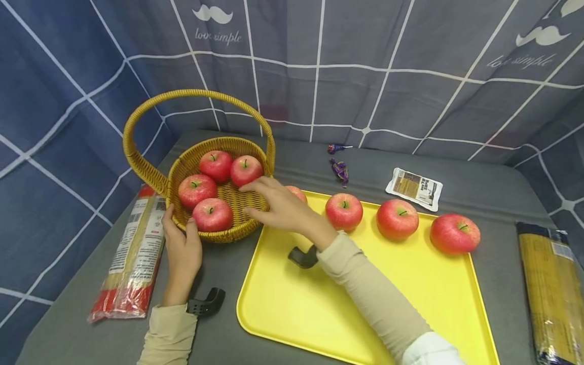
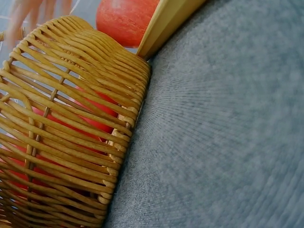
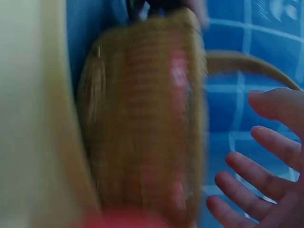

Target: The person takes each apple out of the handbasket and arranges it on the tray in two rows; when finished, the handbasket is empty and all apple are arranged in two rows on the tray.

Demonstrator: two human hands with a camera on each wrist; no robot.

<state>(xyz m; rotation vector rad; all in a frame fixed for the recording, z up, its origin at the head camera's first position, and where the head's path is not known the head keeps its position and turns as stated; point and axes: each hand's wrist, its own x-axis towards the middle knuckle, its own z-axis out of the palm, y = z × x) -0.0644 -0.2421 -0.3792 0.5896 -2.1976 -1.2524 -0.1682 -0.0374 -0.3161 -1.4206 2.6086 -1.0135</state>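
A wicker basket (image 1: 234, 235) with a tall arched handle stands on the left, several red apples (image 1: 212, 215) inside it. My left hand (image 1: 182, 251) holds its near-left rim, the thumb at the edge and a finger along the outside. Above the right rim is my right hand (image 1: 285, 205), palm down with nothing in it; its spread fingers (image 3: 251, 175) show in the right wrist view. On the yellow tray (image 1: 292, 304), several apples (image 1: 397, 219) line the far edge. One apple (image 1: 297, 193) is partly hidden behind my right hand. The left wrist view shows the basket's woven side (image 2: 71, 128), not my left hand.
A red-and-clear noodle packet (image 1: 132, 258) lies left of the basket. Behind the tray are a lollipop (image 1: 336, 148), a purple wrapped candy (image 1: 339, 171) and a white-edged packet (image 1: 414, 189). A yellow pasta pack (image 1: 553, 294) lies on the right. Checked curtains (image 1: 347, 91) surround the table.
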